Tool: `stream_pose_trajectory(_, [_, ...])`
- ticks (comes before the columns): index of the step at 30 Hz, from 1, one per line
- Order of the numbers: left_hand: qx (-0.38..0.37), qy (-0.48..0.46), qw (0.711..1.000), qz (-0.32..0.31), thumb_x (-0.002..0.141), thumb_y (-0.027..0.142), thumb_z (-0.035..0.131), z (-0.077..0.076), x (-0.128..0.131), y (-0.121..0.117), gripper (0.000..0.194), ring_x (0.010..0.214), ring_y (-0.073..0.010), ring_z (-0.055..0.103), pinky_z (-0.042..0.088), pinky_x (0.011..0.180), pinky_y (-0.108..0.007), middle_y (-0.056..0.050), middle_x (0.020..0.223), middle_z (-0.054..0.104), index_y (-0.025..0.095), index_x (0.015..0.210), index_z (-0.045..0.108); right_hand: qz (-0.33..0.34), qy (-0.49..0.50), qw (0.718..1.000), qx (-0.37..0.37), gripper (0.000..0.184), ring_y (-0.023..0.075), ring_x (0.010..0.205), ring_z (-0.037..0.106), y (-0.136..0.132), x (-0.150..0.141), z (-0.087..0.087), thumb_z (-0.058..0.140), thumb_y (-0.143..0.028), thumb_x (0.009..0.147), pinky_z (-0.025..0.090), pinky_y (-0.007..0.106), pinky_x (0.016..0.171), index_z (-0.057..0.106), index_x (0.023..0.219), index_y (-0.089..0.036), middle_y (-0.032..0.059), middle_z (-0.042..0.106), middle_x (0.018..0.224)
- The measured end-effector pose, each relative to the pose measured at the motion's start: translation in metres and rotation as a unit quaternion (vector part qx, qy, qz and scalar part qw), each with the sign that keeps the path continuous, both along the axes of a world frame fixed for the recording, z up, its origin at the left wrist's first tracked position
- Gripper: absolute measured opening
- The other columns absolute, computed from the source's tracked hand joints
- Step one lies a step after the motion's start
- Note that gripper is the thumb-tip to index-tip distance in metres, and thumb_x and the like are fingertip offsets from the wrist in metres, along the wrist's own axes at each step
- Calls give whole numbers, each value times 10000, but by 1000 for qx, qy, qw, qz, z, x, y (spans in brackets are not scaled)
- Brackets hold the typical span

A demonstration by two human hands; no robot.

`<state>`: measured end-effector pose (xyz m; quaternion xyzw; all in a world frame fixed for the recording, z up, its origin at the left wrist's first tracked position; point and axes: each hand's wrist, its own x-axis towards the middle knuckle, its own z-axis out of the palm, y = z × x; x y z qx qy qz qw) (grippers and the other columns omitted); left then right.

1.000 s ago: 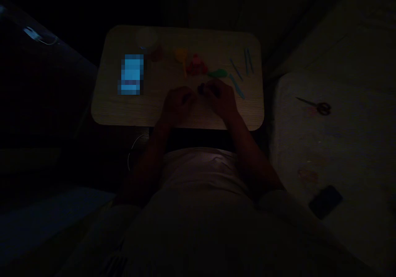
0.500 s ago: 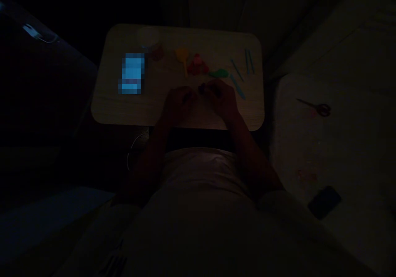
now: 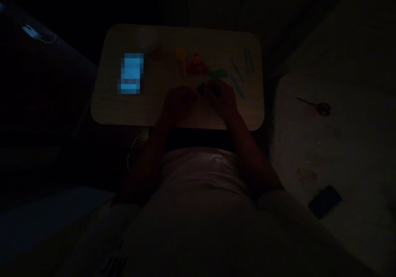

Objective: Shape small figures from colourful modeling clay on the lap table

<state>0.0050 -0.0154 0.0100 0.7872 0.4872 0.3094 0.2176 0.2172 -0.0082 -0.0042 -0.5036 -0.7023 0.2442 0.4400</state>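
The room is very dark. Both my hands rest on a small wooden table (image 3: pixel 114 108) in front of me. My right hand (image 3: pixel 222 97) has its fingers curled around a small dark lump (image 3: pixel 201 88) at its fingertips. My left hand (image 3: pixel 178 104) lies close beside it with its fingers curled in; whether it holds anything is hidden. Just beyond the hands lie a red clay piece (image 3: pixel 196 64), a green clay piece (image 3: pixel 219 73) and a yellow spoon-like piece (image 3: pixel 182 56).
A lit, blurred blue screen (image 3: pixel 131 73) lies on the table's left part, a pale round container (image 3: pixel 147 38) behind it. Several thin blue tools (image 3: pixel 244 64) lie at the right end. On the pale bed to the right are scissors (image 3: pixel 318 107) and a dark phone (image 3: pixel 325 202).
The hands stay almost in place, with only slight finger movement around the dark lump. The picture has grown a little darker.
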Motion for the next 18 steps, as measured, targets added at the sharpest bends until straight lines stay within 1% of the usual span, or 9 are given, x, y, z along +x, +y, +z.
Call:
stream_pose_trajectory(4, [-8,-4,1000,0,1026,299,555,1,0,-1,188,953,-237,683,520,967,-372,-60,996,737,199,940,689,3,0,1000,2,405,258,827,691,-1,0,1,593,-635,1045,585,427,860,699,1013,-245,55,728,913])
stream_pose_trajectory(7, [-13,-7,1000,2,1014,292,552,3,1,-2,183,948,-238,686,530,965,-376,-61,988,739,203,928,686,6,6,1000,2,401,265,836,698,-1,1,1,594,-627,1050,587,440,875,704,1023,-243,60,729,921])
stream_pose_trajectory(10, [-11,-13,1000,-5,991,283,561,4,1,-2,163,954,-247,697,538,964,-386,-68,1000,746,204,930,689,5,6,1000,-6,409,267,831,699,-1,1,1,594,-643,1046,589,443,871,697,1002,-250,58,728,912])
stream_pose_trajectory(14, [-12,-7,1000,6,992,292,556,3,2,-1,170,1001,-265,701,529,1010,-415,-74,1024,754,209,939,694,1,-6,1000,-12,448,274,843,692,-1,1,1,569,-692,1036,593,441,850,688,992,-262,55,728,904])
stream_pose_trajectory(18, [-17,-11,1000,4,988,281,558,2,2,-2,161,997,-254,701,529,997,-392,-69,1021,754,209,941,694,-9,-9,1000,-7,442,257,818,680,-1,0,2,564,-683,1036,586,417,821,690,997,-262,47,725,903])
